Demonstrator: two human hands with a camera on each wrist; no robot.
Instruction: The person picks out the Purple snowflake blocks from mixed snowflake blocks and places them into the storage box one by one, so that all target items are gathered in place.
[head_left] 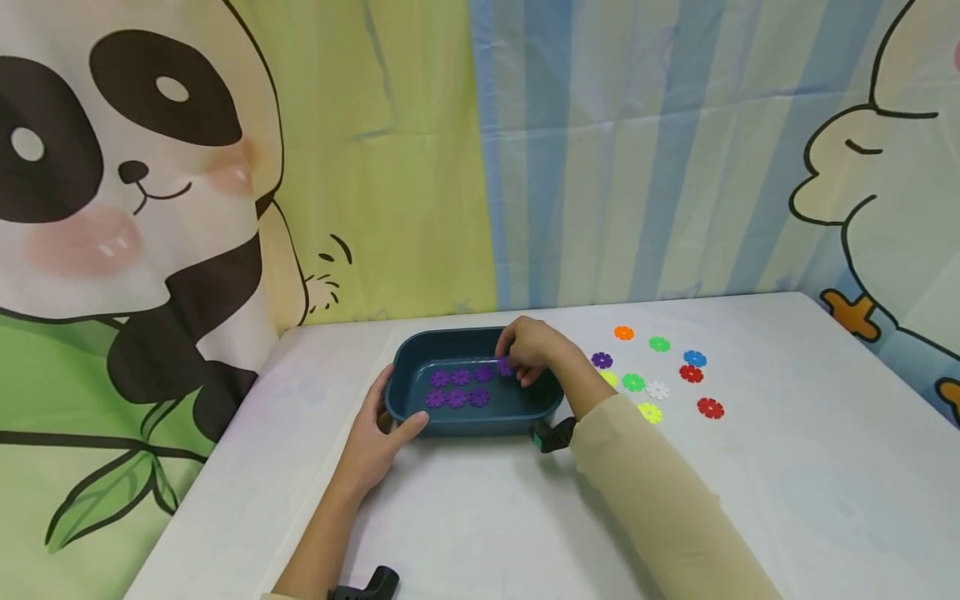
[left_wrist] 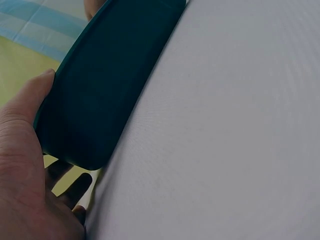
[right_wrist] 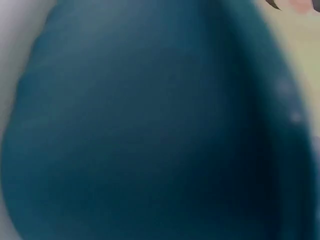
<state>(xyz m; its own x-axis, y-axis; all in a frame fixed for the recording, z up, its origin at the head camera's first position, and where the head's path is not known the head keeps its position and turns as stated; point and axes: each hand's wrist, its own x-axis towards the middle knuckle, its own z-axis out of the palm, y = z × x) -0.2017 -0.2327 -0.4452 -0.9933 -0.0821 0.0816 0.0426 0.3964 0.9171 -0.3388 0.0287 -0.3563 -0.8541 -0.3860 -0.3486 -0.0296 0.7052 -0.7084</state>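
Observation:
A dark teal rectangular tray (head_left: 480, 428) holds several purple flower-shaped discs (head_left: 457, 398), lying flat in two rows on its floor. My left hand (head_left: 374, 444) grips the tray's left end, thumb at the near rim and fingers around the side. In the left wrist view the same hand (left_wrist: 25, 165) has its thumb against the tray wall (left_wrist: 100, 90). Inside the tray's right half, my right hand (head_left: 534, 346) pinches another purple disc (head_left: 505, 367) at its fingertips. Blurred tray surface (right_wrist: 140, 100) fills the right wrist view, with that hand out of sight there.
Right of the tray, loose flower discs lie scattered on the white table (head_left: 787, 500): orange (head_left: 624, 332), blue (head_left: 695, 358), white (head_left: 657, 390), one purple (head_left: 602, 360), and several red, green and yellow. A printed curtain (head_left: 405, 167) hangs behind the table.

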